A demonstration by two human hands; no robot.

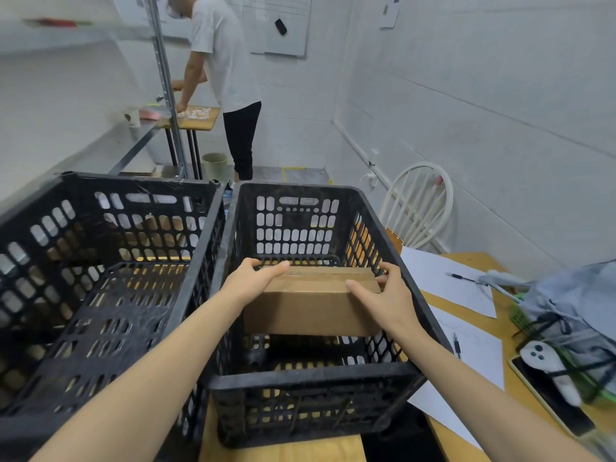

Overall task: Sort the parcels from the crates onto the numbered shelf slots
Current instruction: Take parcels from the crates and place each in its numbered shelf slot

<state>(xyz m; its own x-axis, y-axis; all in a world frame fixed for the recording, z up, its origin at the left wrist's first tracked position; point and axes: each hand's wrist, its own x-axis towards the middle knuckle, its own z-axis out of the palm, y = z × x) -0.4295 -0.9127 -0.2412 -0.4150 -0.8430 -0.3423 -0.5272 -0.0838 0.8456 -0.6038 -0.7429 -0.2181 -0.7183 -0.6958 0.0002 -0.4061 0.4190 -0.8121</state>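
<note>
A brown cardboard parcel (pixel 310 305) sits inside the right black crate (pixel 310 378), raised above its floor. My left hand (pixel 255 278) grips the parcel's left end, with the fingers laid over the top far edge. My right hand (pixel 383 291) grips its right end, thumb on the top and fingers curled round the side. A second black crate (pixel 100 261) stands to the left with no parcel showing inside. The metal shelf (pixel 66 38) runs along the left wall.
A person in a white shirt (pixel 226 61) stands ahead at a small wooden table (pixel 196 116). On the right is a wooden desk (pixel 480 261) with papers, pens, a bag (pixel 573 315) and a white controller. A white chair (pixel 420 208) stands by the right wall.
</note>
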